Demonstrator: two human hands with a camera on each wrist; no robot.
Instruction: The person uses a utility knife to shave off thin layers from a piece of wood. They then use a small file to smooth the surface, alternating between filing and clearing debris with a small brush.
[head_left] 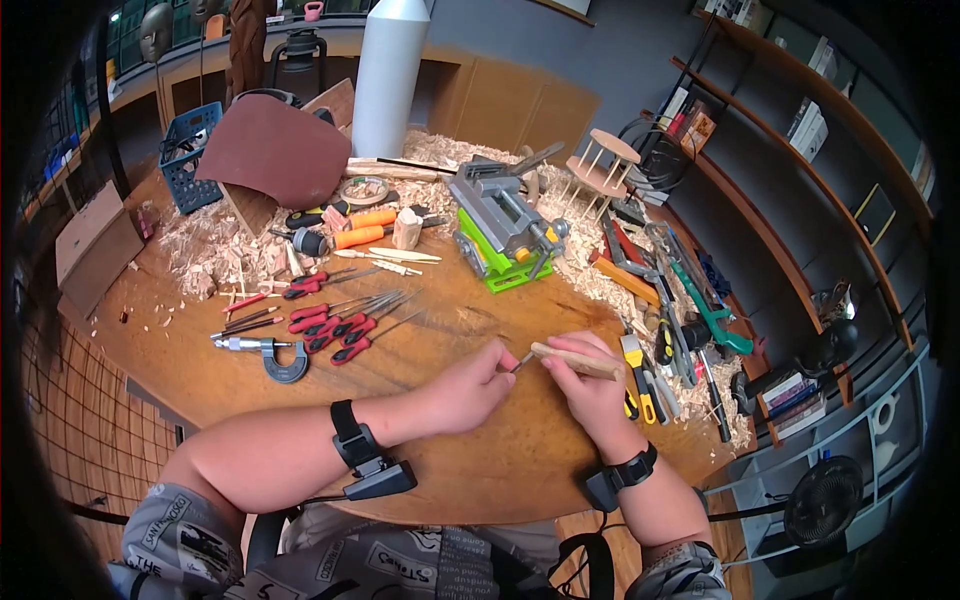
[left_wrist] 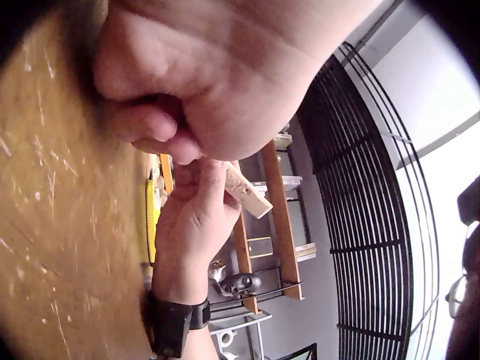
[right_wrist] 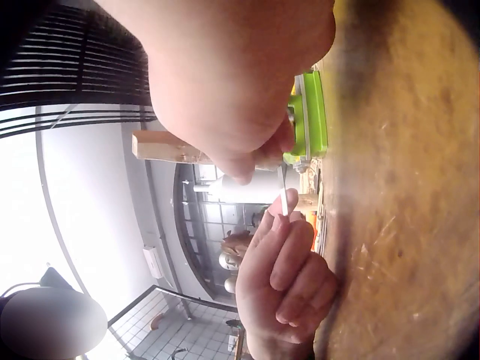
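Observation:
Over the front of the table, my right hand (head_left: 594, 398) grips a pale wooden stick (head_left: 580, 362) with a squared end. In the right wrist view the stick (right_wrist: 169, 148) juts out past the fingers, its far part hidden by the hand. Facing it, my left hand (head_left: 478, 388) pinches a narrow metal strip (head_left: 524, 360) between thumb and index finger. The strip (right_wrist: 283, 196) spans the small gap between the two hands, one end right at the stick's end inside the right fingers. The other left fingers (right_wrist: 304, 296) are curled toward the palm.
Left lie red-handled tools (head_left: 335, 325) and a micrometer (head_left: 285, 362). A green-based vise (head_left: 505, 235) stands behind the hands. To the right are a yellow cutter (head_left: 637, 375), pliers (head_left: 710, 310) and saws. Wood shavings (head_left: 200, 245) line the table's back and right side.

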